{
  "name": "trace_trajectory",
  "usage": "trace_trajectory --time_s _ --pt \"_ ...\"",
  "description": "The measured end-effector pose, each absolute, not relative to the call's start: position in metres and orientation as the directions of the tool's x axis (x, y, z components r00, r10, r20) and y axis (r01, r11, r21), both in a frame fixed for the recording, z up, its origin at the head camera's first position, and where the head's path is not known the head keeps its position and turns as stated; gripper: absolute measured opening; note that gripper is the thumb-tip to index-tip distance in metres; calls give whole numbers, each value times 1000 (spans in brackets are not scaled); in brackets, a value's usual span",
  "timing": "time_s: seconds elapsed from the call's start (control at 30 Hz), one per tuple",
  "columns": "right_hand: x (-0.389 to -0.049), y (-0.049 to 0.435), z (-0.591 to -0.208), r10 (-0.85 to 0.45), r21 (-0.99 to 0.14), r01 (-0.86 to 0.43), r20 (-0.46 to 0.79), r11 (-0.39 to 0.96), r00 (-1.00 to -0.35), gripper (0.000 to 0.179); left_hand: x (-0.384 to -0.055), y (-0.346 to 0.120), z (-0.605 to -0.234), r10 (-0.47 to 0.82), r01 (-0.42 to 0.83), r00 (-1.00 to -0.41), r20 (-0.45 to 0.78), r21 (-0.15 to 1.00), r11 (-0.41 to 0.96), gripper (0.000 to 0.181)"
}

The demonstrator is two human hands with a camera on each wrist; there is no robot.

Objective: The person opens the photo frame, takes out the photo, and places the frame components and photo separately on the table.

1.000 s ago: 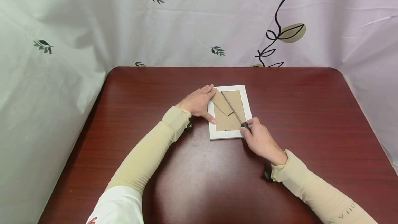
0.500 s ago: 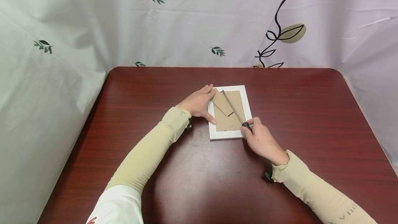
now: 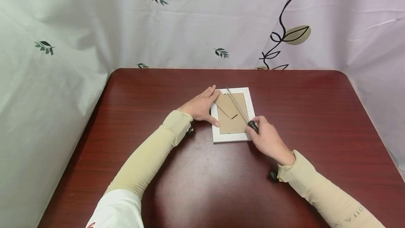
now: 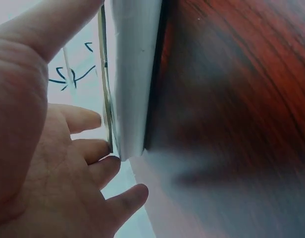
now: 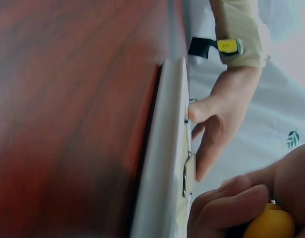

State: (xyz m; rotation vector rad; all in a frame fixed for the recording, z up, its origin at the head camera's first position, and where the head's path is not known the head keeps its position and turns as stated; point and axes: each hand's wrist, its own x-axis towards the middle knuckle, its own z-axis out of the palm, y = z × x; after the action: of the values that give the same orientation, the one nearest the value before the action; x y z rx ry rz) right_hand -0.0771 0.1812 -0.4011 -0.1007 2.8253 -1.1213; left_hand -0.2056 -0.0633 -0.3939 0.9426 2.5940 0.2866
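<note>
A white picture frame (image 3: 232, 138) lies back side up on the table, its brown backing board (image 3: 232, 125) showing. A brown stand flap (image 3: 225, 105) lies slantwise across that board. My left hand (image 3: 199, 107) rests spread on the frame's left side, thumb and fingers fairly straight, over the flap's upper end. With my right hand (image 3: 268, 137) I hold a screwdriver (image 3: 252, 126) by its black handle, whose yellow end (image 5: 271, 223) shows in the right wrist view. The metal shaft slants across the board, its tip near the frame's far edge. Whether the tip touches the frame I cannot tell.
The frame lies on a dark red wooden table (image 3: 202, 178). White curtains (image 3: 190, 20) with leaf prints hang behind it and at both sides. Small dark devices are strapped at both wrists, one with a yellow face (image 5: 228, 46).
The screwdriver tip has moved from the backing board's upper edge outward over the far frame border. My right hand has shifted slightly right. The left hand and frame stay nearly still.
</note>
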Motion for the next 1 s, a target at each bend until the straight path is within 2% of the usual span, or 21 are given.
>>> trace_trajectory --time_s 0.27,0.5,0.83,1.0 --pt "-95 189 -397 -117 -612 -133 67 780 -991 18 -188 -61 -386 641 579 -728 -242 285 764 115" --pt "-113 195 -398 -179 -524 -251 185 814 -966 19 -156 -52 -378 630 605 -738 -241 179 776 103" --pt "-156 199 -405 -336 -439 -371 160 818 -928 48 -101 -27 -382 684 698 -691 -233 31 715 98" --pt "-172 196 -409 -390 -435 -407 131 804 -911 51 -76 -15 -386 646 670 -733 -212 -69 739 93"
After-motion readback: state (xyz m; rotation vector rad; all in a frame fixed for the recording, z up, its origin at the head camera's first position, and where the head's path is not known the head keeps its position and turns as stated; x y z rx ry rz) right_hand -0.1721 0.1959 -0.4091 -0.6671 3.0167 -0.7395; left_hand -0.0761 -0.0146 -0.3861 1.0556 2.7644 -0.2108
